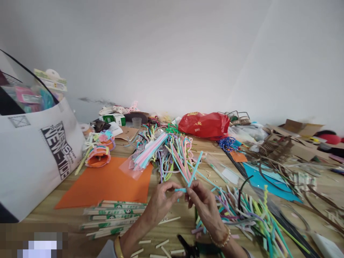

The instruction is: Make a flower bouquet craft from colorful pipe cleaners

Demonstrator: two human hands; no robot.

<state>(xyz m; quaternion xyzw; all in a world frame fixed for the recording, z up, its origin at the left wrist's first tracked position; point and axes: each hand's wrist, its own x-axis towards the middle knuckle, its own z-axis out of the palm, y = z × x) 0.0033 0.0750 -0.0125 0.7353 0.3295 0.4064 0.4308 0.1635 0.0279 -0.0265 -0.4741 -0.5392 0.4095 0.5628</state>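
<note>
My left hand (161,200) and my right hand (204,202) meet over the middle of the table, both pinching a light blue pipe cleaner (196,167). One straight part of it slants up and to the right from my right fingers. A short, ridged part that looks coiled lies level between the fingertips of both hands. Just beyond them is a pile of mixed pipe cleaners (174,152), with a clear pack of pink, white and blue ones (150,148) on top. To the right of my right hand spreads another loose heap of pastel pipe cleaners (249,215).
Paper-wrapped chopsticks (115,216) lie left of my left forearm, near an orange sheet (107,186). Black-handled scissors (188,247) and cut stick pieces are at the front. A white tote bag (40,154) stands left; a red bag (204,125) sits behind; cardboard (301,129) clutters the right.
</note>
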